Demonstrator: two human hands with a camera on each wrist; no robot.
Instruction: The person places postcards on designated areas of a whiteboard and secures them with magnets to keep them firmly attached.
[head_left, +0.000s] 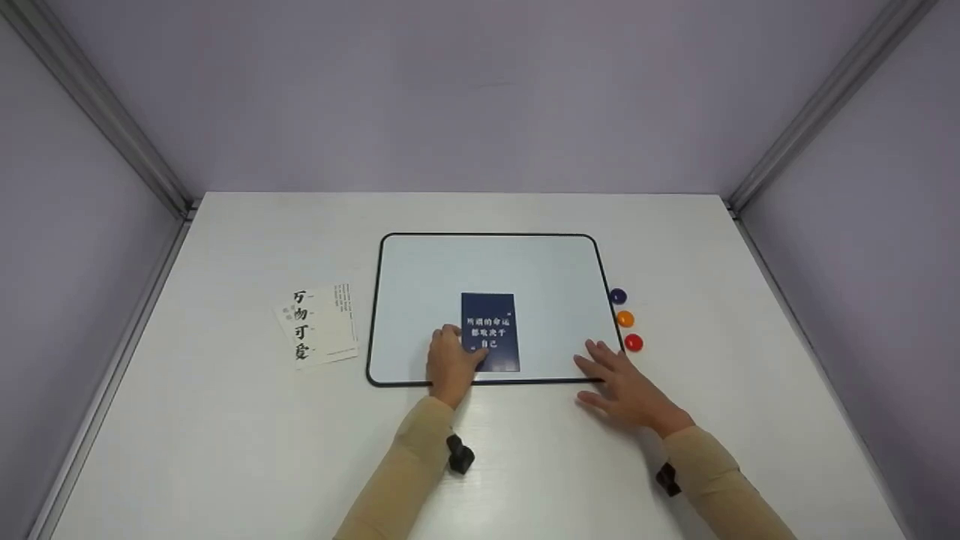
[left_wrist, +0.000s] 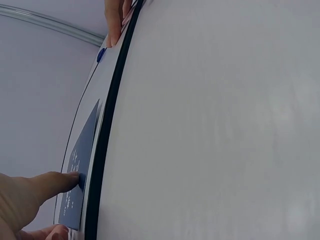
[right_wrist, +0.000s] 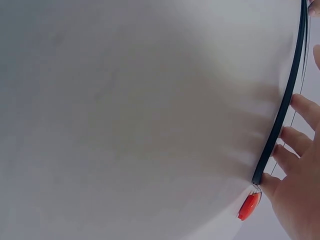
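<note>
A dark blue card [head_left: 490,311] with white Chinese characters lies over the lower middle of a whiteboard [head_left: 420,270] with a black rim. My left hand [head_left: 451,367] holds the card at its lower left, the thumb on its face and the other fingers bent at its left edge. Whether any fingertip goes under the card is hidden. In the left wrist view the thumb [left_wrist: 57,184] touches the printed side of the card [left_wrist: 82,160]. My right hand [head_left: 626,390], fingers spread, rests at the board's lower right corner and holds nothing.
Just beyond the board's right edge, a dark purple magnet [head_left: 618,296], an orange magnet [head_left: 625,319] and a red magnet [head_left: 634,343] form a column. Pale printed cards [head_left: 326,322] overlap left of the board. Walls enclose the white table [head_left: 225,442] at the back and sides.
</note>
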